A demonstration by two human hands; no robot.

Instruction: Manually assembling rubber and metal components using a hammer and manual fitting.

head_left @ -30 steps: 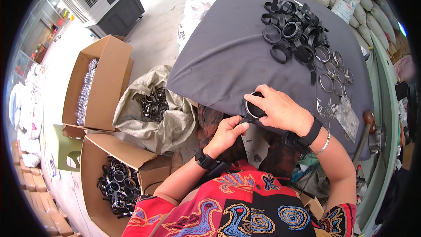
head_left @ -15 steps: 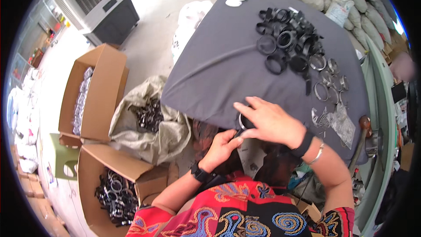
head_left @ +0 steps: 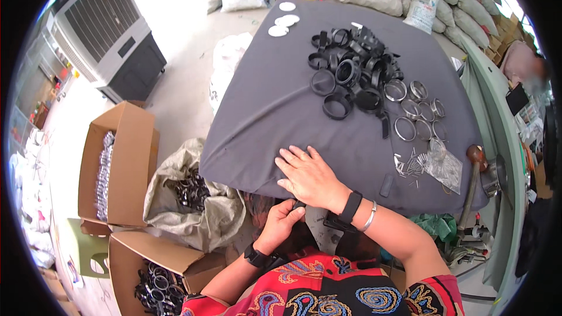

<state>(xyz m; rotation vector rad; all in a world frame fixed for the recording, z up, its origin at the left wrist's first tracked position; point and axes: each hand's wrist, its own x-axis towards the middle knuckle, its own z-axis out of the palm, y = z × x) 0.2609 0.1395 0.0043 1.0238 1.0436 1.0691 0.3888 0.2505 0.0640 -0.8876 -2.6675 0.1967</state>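
My left hand is closed at the table's front edge, pinching a dark strap-like piece between thumb and fingers. Most of that piece is hidden by my hands. Just above it, my right hand lies palm down with fingers stretched out over the front edge of the grey cloth-covered table. Whether anything is under the right palm does not show. Farther back sits a pile of black ring-shaped bands. To its right lie several metal rings.
Small metal pins, a clear plastic bag and a hammer lie at the table's right. White discs are at the far left corner. Left of me stand a sack, cardboard boxes and an air cooler.
The view has shifted. The ring with a metal edge that showed between my hands is now out of sight. My right hand's fingers have flattened out toward the table.
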